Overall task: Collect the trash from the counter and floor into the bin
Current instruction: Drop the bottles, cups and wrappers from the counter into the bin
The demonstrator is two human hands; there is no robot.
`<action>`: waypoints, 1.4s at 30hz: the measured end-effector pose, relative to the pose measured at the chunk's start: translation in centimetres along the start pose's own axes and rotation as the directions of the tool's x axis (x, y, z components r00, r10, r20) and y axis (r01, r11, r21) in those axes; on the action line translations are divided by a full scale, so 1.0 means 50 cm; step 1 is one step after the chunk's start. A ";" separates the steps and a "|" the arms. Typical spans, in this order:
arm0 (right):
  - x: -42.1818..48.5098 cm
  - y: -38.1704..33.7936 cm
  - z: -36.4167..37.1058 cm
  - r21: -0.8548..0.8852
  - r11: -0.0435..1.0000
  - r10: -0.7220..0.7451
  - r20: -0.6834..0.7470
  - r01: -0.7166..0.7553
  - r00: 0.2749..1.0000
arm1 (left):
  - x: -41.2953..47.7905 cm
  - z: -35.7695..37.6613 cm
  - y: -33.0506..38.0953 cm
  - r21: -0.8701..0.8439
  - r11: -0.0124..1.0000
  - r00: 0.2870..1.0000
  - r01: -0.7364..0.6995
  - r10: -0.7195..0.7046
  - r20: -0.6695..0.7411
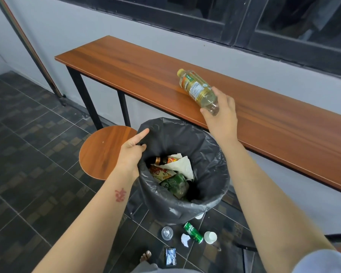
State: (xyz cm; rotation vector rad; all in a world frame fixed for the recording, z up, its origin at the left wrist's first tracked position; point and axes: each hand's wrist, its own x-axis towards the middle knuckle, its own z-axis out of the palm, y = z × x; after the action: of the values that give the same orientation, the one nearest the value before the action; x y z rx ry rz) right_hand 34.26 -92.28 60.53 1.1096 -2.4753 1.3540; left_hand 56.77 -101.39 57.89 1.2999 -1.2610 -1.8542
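Bin (211, 154) lined with a black bag, standing on dark floor tiles; all positions are given from it.

The person's left hand (131, 152) grips the bag at the bin's near-left rim, fingers curled over the plastic and the forefinger held out straight. The right hand (222, 115), beyond the bin's far rim, pinches the base of a plastic bottle (197, 88) between thumb and fingers. The bottle (yellow cap, yellowish liquid inside) lies tilted over the wooden counter (126, 64) behind the bin, cap pointing away; whether it touches the wood cannot be told.

Inside the bin: a white tissue (182, 164), a brown bottle (161, 160), a printed wrapper (159, 173) and a crushed green bottle (175, 186).

On the floor just in front of the bin: a clear lid (167, 233), a crumpled paper (185, 239), a green can (193, 232) on its side and a white cup (210, 237); a small packet (170, 256) lies nearer the person.

A round stool (104, 152) stands left of the bin.
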 end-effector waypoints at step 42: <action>-0.463 0.193 -0.190 -0.309 0.910 0.116 0.829 0.276 0.547 | -0.326 0.045 -0.190 -0.036 0.999 0.980 -0.006 -0.001 -0.201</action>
State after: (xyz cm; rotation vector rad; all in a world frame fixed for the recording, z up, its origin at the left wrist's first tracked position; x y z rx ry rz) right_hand 42.63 -69.10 49.92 2.0608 -2.9878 0.1385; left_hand 61.77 -83.12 56.16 1.4255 -1.1174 -1.6880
